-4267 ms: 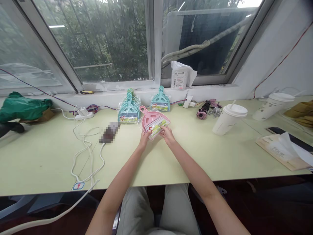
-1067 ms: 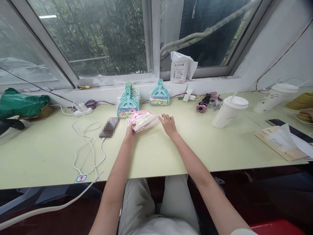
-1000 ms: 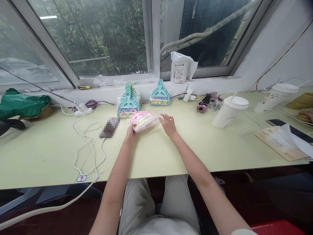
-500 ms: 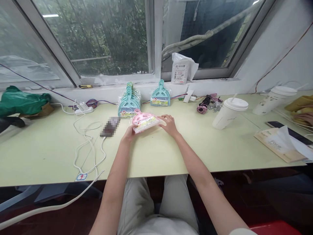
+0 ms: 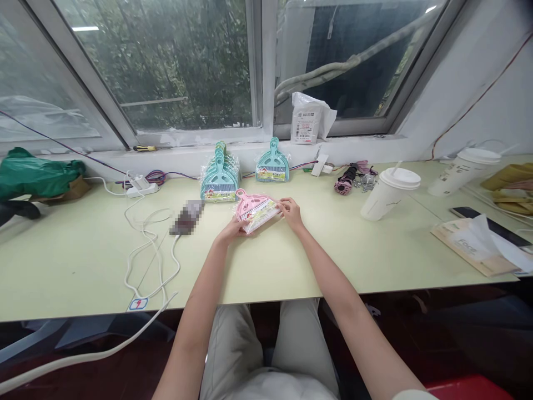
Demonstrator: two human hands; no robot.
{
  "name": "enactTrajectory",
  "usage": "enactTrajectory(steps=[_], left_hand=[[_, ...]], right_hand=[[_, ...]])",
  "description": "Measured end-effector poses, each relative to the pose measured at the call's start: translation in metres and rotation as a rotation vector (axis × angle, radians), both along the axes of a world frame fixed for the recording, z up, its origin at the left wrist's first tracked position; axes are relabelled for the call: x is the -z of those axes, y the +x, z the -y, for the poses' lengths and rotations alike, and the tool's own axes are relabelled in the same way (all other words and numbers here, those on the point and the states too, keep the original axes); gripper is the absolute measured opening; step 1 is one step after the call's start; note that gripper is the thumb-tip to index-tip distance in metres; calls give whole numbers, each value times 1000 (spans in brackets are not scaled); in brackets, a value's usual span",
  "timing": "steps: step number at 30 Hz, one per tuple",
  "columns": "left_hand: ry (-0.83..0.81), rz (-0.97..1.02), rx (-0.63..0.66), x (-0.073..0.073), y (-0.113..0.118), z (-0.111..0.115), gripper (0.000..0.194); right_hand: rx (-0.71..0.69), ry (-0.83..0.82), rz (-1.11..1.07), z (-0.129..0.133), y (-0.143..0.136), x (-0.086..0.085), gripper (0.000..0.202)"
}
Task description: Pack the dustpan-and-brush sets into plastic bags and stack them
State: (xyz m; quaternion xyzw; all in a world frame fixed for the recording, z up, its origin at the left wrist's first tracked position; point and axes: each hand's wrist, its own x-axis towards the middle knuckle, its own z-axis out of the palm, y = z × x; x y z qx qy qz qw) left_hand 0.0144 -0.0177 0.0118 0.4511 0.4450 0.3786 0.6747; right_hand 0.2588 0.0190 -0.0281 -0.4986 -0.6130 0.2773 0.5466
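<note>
A pink dustpan-and-brush set in clear wrapping is held tilted just above or on the table, its handle pointing up and left. My left hand grips its lower left corner. The fingers of my right hand pinch its right edge. Behind it on the left stands a stack of teal and green wrapped dustpan sets. Another teal set leans against the window ledge, right of that stack.
On the pale green table are a blurred phone with white cables, a power strip, a folded umbrella, white cups and a tissue pack. A green bag lies far left.
The pink set has moved slightly right and turned, its right side now higher. My left hand went right with it, and my right hand has closed on its right edge.
</note>
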Motion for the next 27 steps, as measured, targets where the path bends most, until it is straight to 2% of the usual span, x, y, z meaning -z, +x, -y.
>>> enactTrajectory(steps=[3, 8, 12, 14, 15, 17, 19, 21, 23, 25, 27], left_hand=[[32, -26, 26, 2, 1, 0, 80], [79, -86, 42, 1, -5, 1, 83], [133, -199, 69, 2, 2, 1, 85], [207, -322, -16, 2, 8, 1, 87], [278, -421, -101, 2, 11, 1, 89], [497, -671, -319, 0, 17, 2, 90], [742, -910, -448, -2, 22, 5, 74], [908, -1076, -373, -1, 26, 9, 46], [963, -1147, -187, 1, 30, 10, 27], [968, -1132, -46, 6, 34, 10, 19], [962, -1036, 51, 9, 36, 8, 14]], right_hand=[[29, 13, 8, 0, 1, 1, 37], [-5, 2, 76, -1, -2, 4, 33], [55, -156, 54, -5, 0, 7, 61], [86, -273, 31, -7, 2, 9, 65], [91, -318, 29, -9, 3, 9, 61], [95, -380, 24, -12, 4, 11, 48], [114, -408, 12, -14, 4, 12, 43], [133, -418, -13, -17, 3, 14, 41], [137, -407, -52, -19, 1, 18, 38], [134, -381, -96, -21, 1, 21, 34], [120, -355, -136, -23, 1, 24, 33]])
